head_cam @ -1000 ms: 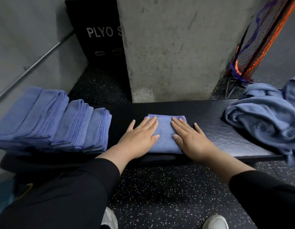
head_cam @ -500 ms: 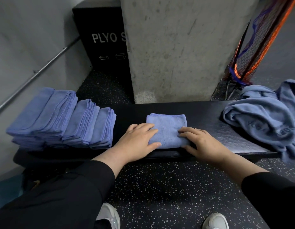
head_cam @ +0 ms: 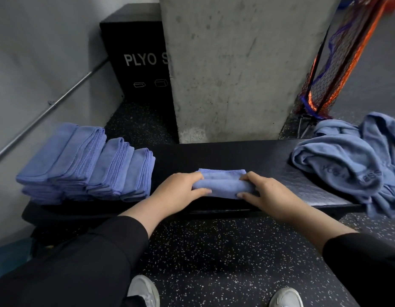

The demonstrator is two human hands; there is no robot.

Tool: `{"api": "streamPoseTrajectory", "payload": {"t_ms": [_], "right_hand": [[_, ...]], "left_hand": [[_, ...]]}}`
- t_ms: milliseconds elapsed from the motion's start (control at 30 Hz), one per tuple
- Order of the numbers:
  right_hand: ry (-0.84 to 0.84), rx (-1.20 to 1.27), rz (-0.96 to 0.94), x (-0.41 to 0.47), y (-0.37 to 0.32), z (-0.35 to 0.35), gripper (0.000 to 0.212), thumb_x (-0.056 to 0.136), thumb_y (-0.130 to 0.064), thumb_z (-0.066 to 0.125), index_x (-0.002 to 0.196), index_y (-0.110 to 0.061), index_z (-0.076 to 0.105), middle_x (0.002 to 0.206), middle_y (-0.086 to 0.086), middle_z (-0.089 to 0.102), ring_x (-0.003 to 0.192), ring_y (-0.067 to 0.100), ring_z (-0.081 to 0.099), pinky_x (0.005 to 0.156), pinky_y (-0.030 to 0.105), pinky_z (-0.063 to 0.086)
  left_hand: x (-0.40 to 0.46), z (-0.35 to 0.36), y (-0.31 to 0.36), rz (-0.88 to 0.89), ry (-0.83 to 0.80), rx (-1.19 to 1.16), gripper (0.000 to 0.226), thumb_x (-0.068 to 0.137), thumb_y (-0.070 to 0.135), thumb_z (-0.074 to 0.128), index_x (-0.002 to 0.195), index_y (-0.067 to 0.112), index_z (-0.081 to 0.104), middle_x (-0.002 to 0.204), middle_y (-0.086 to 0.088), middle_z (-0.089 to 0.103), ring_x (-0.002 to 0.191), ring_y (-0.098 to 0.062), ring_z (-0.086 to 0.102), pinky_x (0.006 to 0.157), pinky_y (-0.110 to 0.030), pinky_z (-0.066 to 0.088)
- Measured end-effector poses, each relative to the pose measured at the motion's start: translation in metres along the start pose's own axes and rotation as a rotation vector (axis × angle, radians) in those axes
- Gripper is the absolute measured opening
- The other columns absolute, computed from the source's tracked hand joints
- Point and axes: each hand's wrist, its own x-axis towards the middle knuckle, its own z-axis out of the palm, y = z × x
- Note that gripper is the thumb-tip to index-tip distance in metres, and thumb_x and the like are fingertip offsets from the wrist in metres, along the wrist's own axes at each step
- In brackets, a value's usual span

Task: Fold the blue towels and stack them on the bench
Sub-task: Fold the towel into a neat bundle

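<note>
Left hand (head_cam: 177,191) and right hand (head_cam: 266,193) pinching ends of folded blue towel (head_cam: 222,183) on bench (head_cam: 258,156), folded stack (head_cam: 86,165) left, unfolded pile (head_cam: 347,160) right.

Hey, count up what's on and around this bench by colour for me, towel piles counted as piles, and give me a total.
Blue: 3 - the folded stack, the towel being folded gripped by the left hand and right hand, the unfolded heap.
Black: 2 - the bench, the plyo box.
Orange: 1 - the net.
White: 2 - the shoes.
Total: 8
</note>
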Motion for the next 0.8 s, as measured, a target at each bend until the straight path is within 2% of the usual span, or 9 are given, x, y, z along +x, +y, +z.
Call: {"api": "streamPoseTrajectory", "payload": {"t_ms": [67,167,300,367,467,533,600,700,800], "right_hand": [[0.020,0.061,0.058,0.004,-0.002,-0.002,0.023,0.093,-0.047,0.064,0.109,-0.036,0.051,0.083,-0.007,0.067,0.075,0.006,0.060,0.071,0.030,0.049],[0.062,0.132,0.124,0.014,-0.002,-0.002,0.024,0.094,-0.044,0.063,0.113,-0.037,0.050,0.087,-0.012,0.064,0.077,0.001,0.059,0.066,0.022,0.045],[0.216,0.044,0.081,0.030,0.004,0.010,0.027,0.092,-0.035,0.066,0.115,-0.033,0.051,0.108,-0.013,0.055,0.096,0.012,0.057,0.081,0.032,0.046],[0.326,-0.133,0.004,0.036,0.007,0.020,0.019,0.091,-0.030,0.067,0.108,-0.029,0.059,0.113,-0.010,0.053,0.099,0.018,0.053,0.080,0.038,0.045],[0.429,-0.290,-0.105,0.041,0.009,0.030,0.010,0.093,-0.022,0.067,0.102,-0.025,0.071,0.111,-0.009,0.061,0.100,0.021,0.055,0.079,0.038,0.039],[0.426,-0.290,-0.146,0.042,0.015,0.036,0.015,0.096,-0.019,0.063,0.107,-0.022,0.072,0.116,-0.009,0.067,0.106,0.020,0.061,0.086,0.040,0.043],[0.366,-0.237,-0.130,0.040,0.023,0.040,0.030,0.100,-0.034,0.052,0.121,-0.021,0.069,0.130,-0.008,0.065,0.123,0.017,0.060,0.101,0.042,0.042],[0.161,-0.160,-0.084,0.037,0.035,0.041,0.068,0.094,-0.065,0.039,0.147,-0.024,0.049,0.152,-0.016,0.043,0.147,0.005,0.032,0.121,0.043,0.022],[0.006,-0.107,-0.067,0.038,0.043,0.034,0.080,0.088,-0.067,0.054,0.156,-0.032,0.029,0.159,-0.024,0.026,0.151,-0.001,0.011,0.125,0.042,0.010]], "left_hand": [[0.005,-0.001,-0.001,-0.077,0.014,-0.128,0.032,0.092,0.052,0.063,0.078,0.024,0.056,0.074,0.000,0.062,0.068,-0.015,0.057,0.065,-0.037,0.047],[0.016,-0.002,-0.002,-0.167,0.068,-0.239,0.026,0.091,0.049,0.066,0.078,0.028,0.060,0.075,0.005,0.064,0.071,-0.010,0.059,0.065,-0.032,0.047],[0.029,0.004,-0.001,-0.271,0.163,-0.318,0.021,0.088,0.044,0.072,0.093,0.027,0.062,0.082,0.008,0.067,0.080,-0.010,0.064,0.065,-0.025,0.046],[0.033,0.011,0.001,-0.295,0.262,-0.148,0.031,0.088,0.045,0.073,0.110,0.027,0.060,0.095,0.008,0.064,0.089,-0.011,0.062,0.074,-0.030,0.049],[0.038,0.024,0.002,0.025,0.443,0.277,0.034,0.092,0.037,0.069,0.123,0.024,0.065,0.122,0.003,0.060,0.111,-0.020,0.059,0.095,-0.041,0.045],[0.036,0.030,0.004,0.202,0.328,0.349,0.039,0.100,0.039,0.057,0.134,0.022,0.062,0.145,0.003,0.054,0.134,-0.020,0.050,0.110,-0.044,0.035],[0.033,0.037,0.001,0.148,0.089,0.363,0.060,0.104,0.052,0.038,0.156,0.022,0.035,0.166,0.008,0.025,0.153,-0.012,0.018,0.124,-0.045,0.015],[0.033,0.039,-0.009,0.077,-0.036,0.385,0.075,0.101,0.063,0.030,0.162,0.025,0.008,0.169,0.014,0.004,0.154,-0.005,-0.005,0.126,-0.046,0.004],[0.036,0.036,-0.010,0.063,-0.055,0.366,0.081,0.098,0.067,0.035,0.162,0.027,0.007,0.169,0.015,0.006,0.155,-0.005,-0.004,0.126,-0.046,0.005]]}}
